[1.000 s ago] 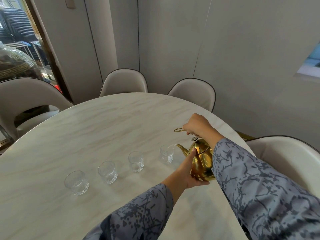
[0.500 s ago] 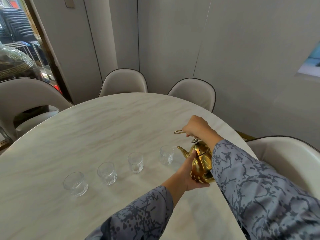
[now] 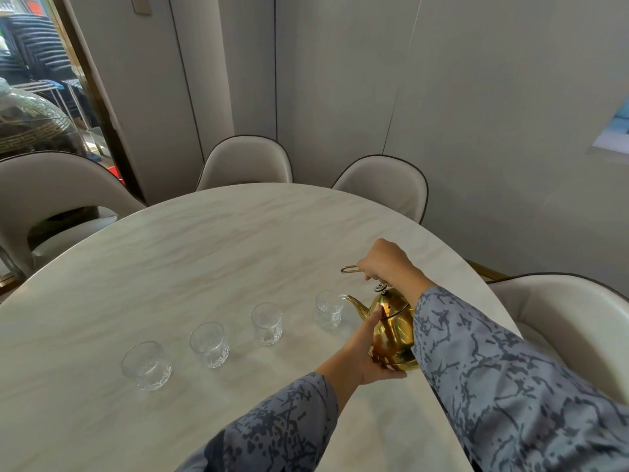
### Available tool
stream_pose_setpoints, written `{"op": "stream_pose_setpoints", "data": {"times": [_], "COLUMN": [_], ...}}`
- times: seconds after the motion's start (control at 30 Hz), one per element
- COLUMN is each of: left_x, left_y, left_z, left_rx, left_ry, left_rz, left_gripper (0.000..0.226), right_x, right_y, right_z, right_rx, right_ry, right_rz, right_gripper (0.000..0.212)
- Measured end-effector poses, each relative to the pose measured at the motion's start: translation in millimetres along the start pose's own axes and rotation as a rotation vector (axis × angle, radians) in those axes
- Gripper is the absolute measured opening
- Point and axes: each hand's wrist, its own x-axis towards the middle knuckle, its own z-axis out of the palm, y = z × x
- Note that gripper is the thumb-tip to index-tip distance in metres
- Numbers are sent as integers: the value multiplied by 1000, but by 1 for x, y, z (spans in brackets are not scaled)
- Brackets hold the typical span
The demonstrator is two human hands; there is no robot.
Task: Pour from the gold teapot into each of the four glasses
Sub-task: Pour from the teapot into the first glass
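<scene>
The gold teapot (image 3: pixel 393 327) hangs tilted to the left above the marble table (image 3: pixel 204 253), its spout tip over the rim of the rightmost glass (image 3: pixel 328 308). My right hand (image 3: pixel 386 260) grips the thin gold handle above the lid. My left hand (image 3: pixel 366 349) cups the pot's belly and base from the left. Three more clear glasses stand in a row to the left: the second glass (image 3: pixel 267 323), the third glass (image 3: pixel 209 344) and the leftmost glass (image 3: pixel 146 364). I cannot tell whether liquid is flowing.
Beige chairs ring the table: one at the left (image 3: pixel 51 199), two at the far side (image 3: pixel 245 161) (image 3: pixel 384 185), one at the right (image 3: pixel 565 318). A glass dome (image 3: pixel 30 124) stands behind the left chair. Grey wall panels close the back.
The teapot has dropped slightly and its spout has come closer to the rightmost glass's rim. Both hands keep the same hold. The glasses have not moved.
</scene>
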Motion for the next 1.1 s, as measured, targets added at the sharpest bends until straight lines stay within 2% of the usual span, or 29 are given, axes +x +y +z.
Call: {"op": "stream_pose_setpoints", "data": {"times": [0.1, 0.3, 0.6, 0.83, 0.97, 1.1], "left_x": [7, 9, 21, 16, -1, -7], "left_y": [-1, 0, -8, -10, -9, -8], "left_z": [-4, -14, -28, -38, -50, -63], "left_rx": [35, 108, 178, 180, 136, 80], "left_ry": [9, 19, 100, 134, 132, 103], "left_rz": [4, 14, 125, 197, 218, 223], "left_gripper": [113, 92, 94, 108, 102, 107], "right_x": [1, -2, -15, -33, -42, -48], "right_y": [3, 21, 46, 37, 17, -3], "right_z": [5, 8, 19, 17, 19, 23], "right_rx": [12, 188, 333, 340, 310, 287], "right_ry": [-14, -12, 15, 40, 35, 16], "right_rz": [15, 58, 18, -85, -136, -169], "right_gripper": [14, 23, 33, 34, 36, 36]}}
